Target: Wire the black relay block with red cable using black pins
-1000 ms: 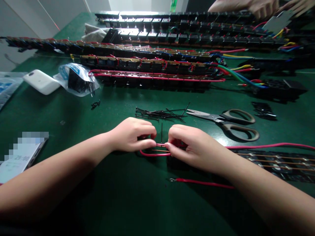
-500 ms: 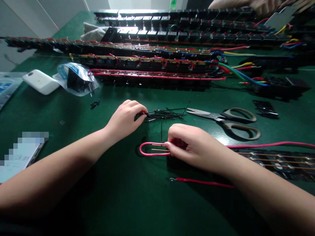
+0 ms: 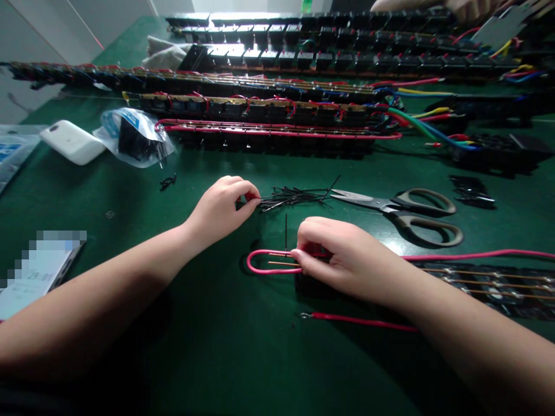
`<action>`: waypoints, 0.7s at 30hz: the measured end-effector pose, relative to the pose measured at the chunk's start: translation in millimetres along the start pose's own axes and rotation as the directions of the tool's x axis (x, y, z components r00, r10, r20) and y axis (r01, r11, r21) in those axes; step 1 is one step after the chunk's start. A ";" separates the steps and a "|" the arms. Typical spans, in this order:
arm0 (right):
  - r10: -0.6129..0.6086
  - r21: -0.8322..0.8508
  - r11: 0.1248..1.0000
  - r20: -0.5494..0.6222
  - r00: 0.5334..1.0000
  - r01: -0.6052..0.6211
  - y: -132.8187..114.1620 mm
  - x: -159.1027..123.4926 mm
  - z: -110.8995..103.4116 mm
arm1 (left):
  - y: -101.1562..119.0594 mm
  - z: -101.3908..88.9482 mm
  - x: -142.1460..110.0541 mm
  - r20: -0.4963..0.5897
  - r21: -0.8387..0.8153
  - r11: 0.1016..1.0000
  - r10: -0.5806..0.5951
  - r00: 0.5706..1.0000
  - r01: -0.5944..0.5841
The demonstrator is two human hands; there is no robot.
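Note:
My left hand (image 3: 223, 205) pinches the end of a black cable tie at the left edge of a loose pile of black cable ties (image 3: 295, 197) on the green table. My right hand (image 3: 342, 257) is closed over a looped red wire (image 3: 264, 268) and the end of a long black strip of components (image 3: 489, 286), pressing them to the table. A thin black cable tie tail (image 3: 285, 231) stands upright just left of my right hand's fingers. A second red wire with a ring terminal (image 3: 359, 321) lies nearer to me.
Scissors (image 3: 403, 209) lie right of the tie pile. Several long wired component strips (image 3: 277, 133) fill the back. A white box (image 3: 71, 141) and plastic bag (image 3: 134, 138) sit left, a phone (image 3: 37, 271) at the near left. Another person's hands (image 3: 459, 7) work at the top right.
My left hand left the red wire loop and moved up to the pile of cable ties, where it now pinches one. My right hand stayed on the wire.

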State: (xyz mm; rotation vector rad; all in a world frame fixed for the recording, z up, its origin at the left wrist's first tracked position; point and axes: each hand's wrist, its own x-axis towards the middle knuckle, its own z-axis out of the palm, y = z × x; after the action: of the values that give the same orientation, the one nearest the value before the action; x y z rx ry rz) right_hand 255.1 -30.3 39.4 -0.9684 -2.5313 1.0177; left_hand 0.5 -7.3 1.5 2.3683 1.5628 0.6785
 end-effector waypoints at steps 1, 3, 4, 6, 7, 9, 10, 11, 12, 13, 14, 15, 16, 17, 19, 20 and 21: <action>0.000 -0.004 1.000 0.000 1.000 0.000 0.1 0.2 0.0 | 0.3 -0.3 0.0 -0.011 -0.002 1.000 0.005 1.000 -0.005; -0.001 -0.014 1.000 0.004 1.000 0.001 -0.3 0.3 -0.3 | 1.4 -0.9 -0.3 -0.018 -0.007 1.000 0.025 1.000 -0.025; 0.002 -0.017 1.000 0.005 1.000 -0.001 -0.9 0.1 -0.6 | 2.2 -1.2 -0.4 -0.023 -0.012 0.999 0.039 0.999 -0.040; 0.019 -0.016 1.000 -0.005 1.000 -0.019 -2.2 -0.8 -1.1 | 4.2 -1.7 -0.9 -0.048 -0.025 0.997 0.075 0.996 -0.076; 0.029 -0.014 0.999 -0.017 0.999 -0.030 -2.9 -1.5 -1.2 | 5.4 -1.8 -1.2 -0.065 -0.033 0.994 0.098 0.993 -0.100; 0.040 -0.011 0.999 -0.043 0.998 -0.040 -3.5 -2.7 -0.6 | 7.7 -2.0 -1.8 -0.099 -0.045 0.986 0.154 0.983 -0.159; 0.038 -0.012 0.999 -0.052 0.998 -0.039 -3.5 -3.2 -0.1 | 8.6 -1.9 -2.1 -0.109 -0.046 0.981 0.183 0.977 -0.189; 0.035 -0.013 0.999 -0.052 0.998 -0.035 -3.3 -3.4 0.5 | 9.3 -1.8 -2.3 -0.123 -0.047 0.974 0.214 0.969 -0.221; 0.031 -0.013 0.999 -0.050 0.998 -0.032 -2.9 -3.5 1.0 | 9.8 -1.7 -2.7 -0.142 -0.049 0.966 0.245 0.959 -0.254; 0.031 -0.014 0.999 -0.046 0.998 -0.031 -2.4 -3.5 1.5 | 10.1 -1.6 -3.0 -0.165 -0.051 0.956 0.276 0.947 -0.287; 0.032 -0.015 0.999 -0.042 0.999 -0.033 -1.9 -3.3 1.8 | 10.3 -1.5 -3.4 -0.186 -0.053 0.946 0.307 0.933 -0.321; 0.033 -0.017 0.999 -0.037 0.999 -0.034 -1.5 -3.1 2.0 | 10.4 -1.5 -3.9 -0.203 -0.055 0.933 0.338 0.919 -0.355; 0.032 -0.018 0.999 -0.034 0.999 -0.033 -1.2 -2.9 2.0 | 10.7 -1.5 -4.4 -0.211 -0.056 0.921 0.367 0.906 -0.386; 0.029 -0.019 0.999 -0.031 0.999 -0.029 -0.9 -2.8 2.0 | 11.0 -1.6 -5.0 -0.205 -0.057 0.910 0.393 0.896 -0.412; 0.020 -0.017 1.000 -0.027 0.999 -0.020 -0.6 -2.6 1.7 | 12.4 -1.8 -6.1 -0.163 -0.061 0.889 0.440 0.883 -0.454; 0.016 -0.017 1.000 -0.025 1.000 -0.016 -0.4 -2.7 1.6 | 13.4 -1.9 -6.6 -0.140 -0.066 0.879 0.461 0.876 -0.473; 0.012 -0.017 1.000 -0.025 1.000 -0.012 -0.2 -2.8 1.6 | 14.5 -2.1 -7.0 -0.122 -0.070 0.870 0.479 0.869 -0.489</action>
State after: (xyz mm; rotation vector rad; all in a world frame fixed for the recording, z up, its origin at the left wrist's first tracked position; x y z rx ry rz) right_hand 256.4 -33.1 38.5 -0.9961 -2.5206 0.9826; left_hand 8.8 -19.7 7.7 2.7043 0.9246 0.9607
